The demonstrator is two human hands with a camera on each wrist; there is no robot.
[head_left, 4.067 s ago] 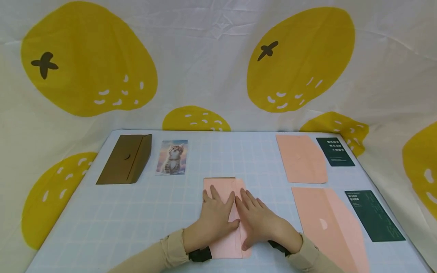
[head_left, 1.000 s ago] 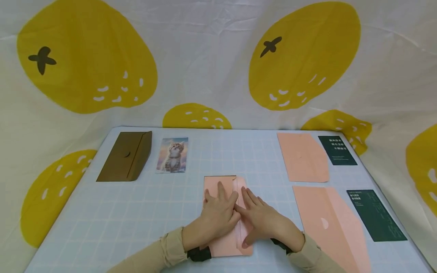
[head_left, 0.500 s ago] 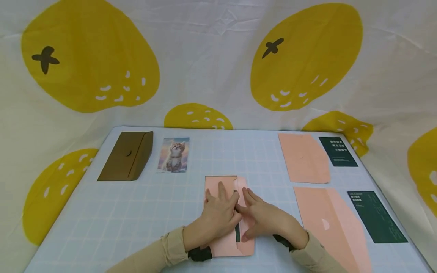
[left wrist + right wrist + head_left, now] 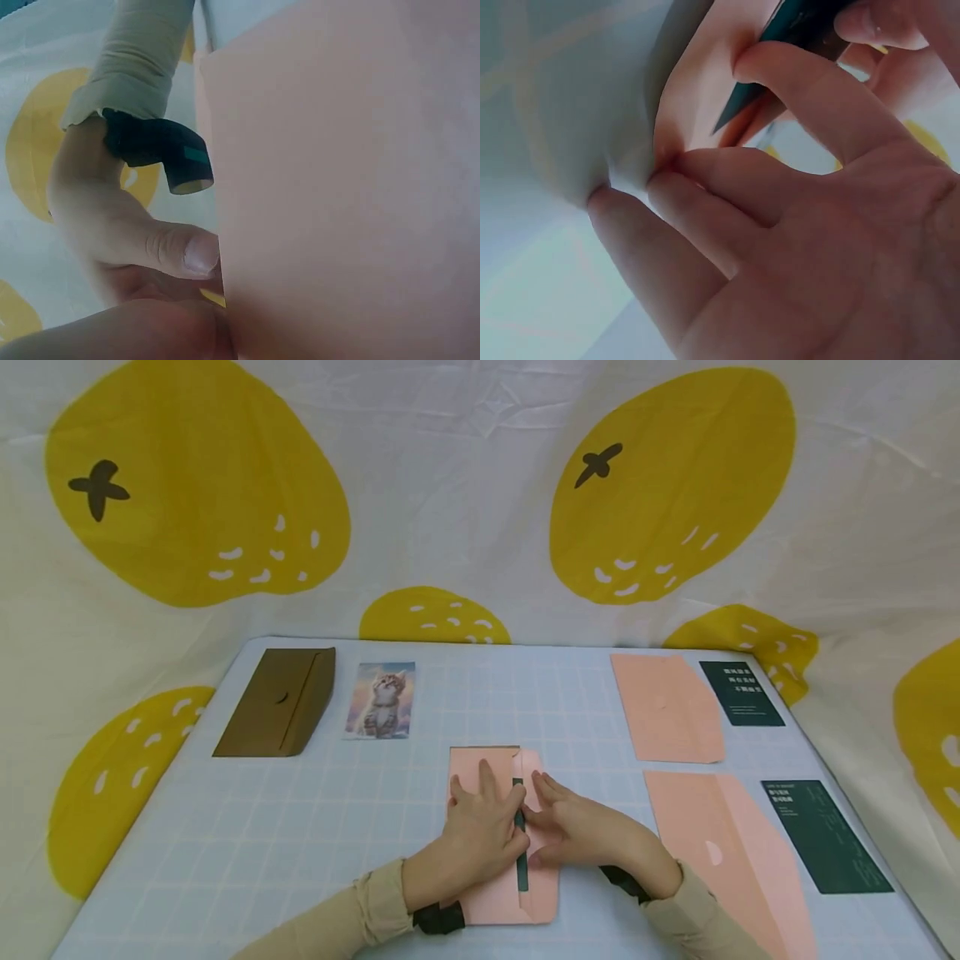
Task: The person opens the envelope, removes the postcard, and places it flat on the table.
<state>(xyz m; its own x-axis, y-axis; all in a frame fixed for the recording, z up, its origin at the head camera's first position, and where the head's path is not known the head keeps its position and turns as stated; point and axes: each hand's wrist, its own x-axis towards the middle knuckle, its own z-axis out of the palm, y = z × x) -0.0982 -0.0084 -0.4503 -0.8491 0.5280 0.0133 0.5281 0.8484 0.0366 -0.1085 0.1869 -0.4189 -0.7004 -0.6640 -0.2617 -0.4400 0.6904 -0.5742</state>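
In the head view a pink envelope (image 4: 480,906) lies flat in front of me, its flap (image 4: 546,897) folded out to the right. A dark green card (image 4: 522,872) shows as a narrow strip in the envelope's mouth. My left hand (image 4: 478,842) rests on the envelope body with fingers spread, index and thumb at the mouth's edge. My right hand (image 4: 588,831) touches the flap, its thumb beside the card. In the right wrist view the right hand's fingertips (image 4: 667,180) meet the flap's outer edge and the table, close to the green card (image 4: 739,105).
Two pink envelopes (image 4: 667,710) lie at the right, beside two dark green cards (image 4: 742,693). A brown envelope (image 4: 262,714) and a kitten picture card (image 4: 381,702) lie at the back left. A light blue checked cloth (image 4: 300,835) covers the table.
The green strip of card has come into view in the envelope's mouth. My left index finger and thumb have moved in at the mouth's edge; my right hand has shifted slightly right.
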